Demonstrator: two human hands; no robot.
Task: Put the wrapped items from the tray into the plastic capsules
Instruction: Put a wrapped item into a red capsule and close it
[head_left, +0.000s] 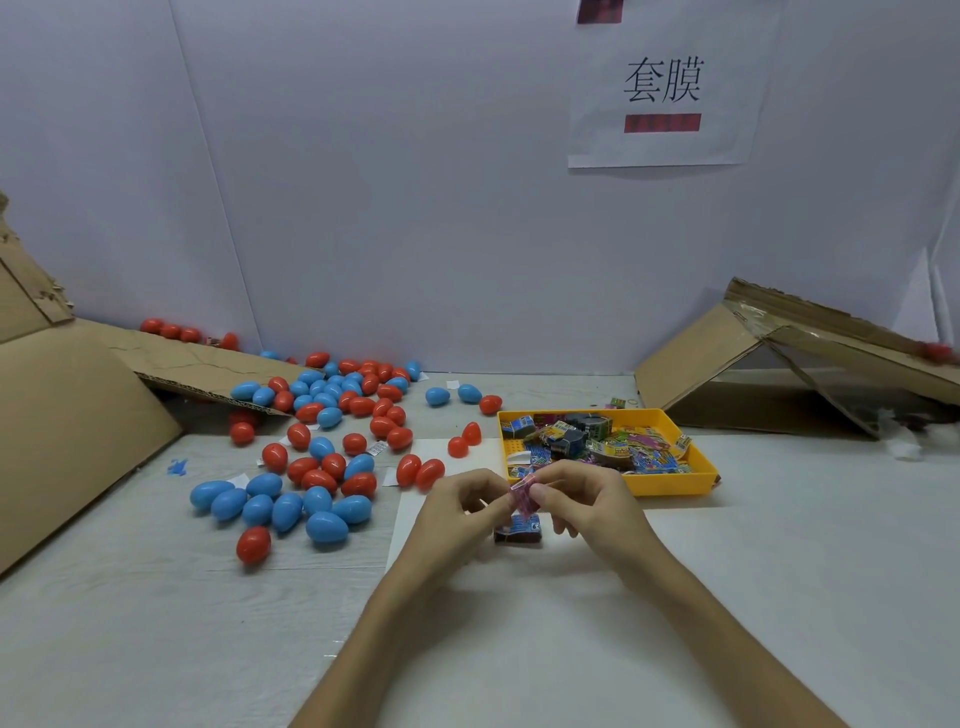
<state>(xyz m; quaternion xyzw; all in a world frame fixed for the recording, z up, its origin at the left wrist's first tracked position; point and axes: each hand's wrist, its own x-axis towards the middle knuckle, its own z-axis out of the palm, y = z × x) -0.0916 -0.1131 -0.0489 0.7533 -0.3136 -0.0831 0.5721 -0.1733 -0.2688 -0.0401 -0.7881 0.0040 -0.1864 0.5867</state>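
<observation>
Plastic capsules (326, 527), red and blue, lie scattered over the left half of the bench (156, 623). The yellow tray (670, 483) of wrapped items (597, 444) sits to their right, just beyond the hands. Both forearms reach in from below and meet mid-bench. The left hand (462, 512) and right hand (587, 501), fingers curled, pinch a pink wrapped item (524, 493) between them, above a blue-labelled packet (518, 531) lying on the bench.
</observation>
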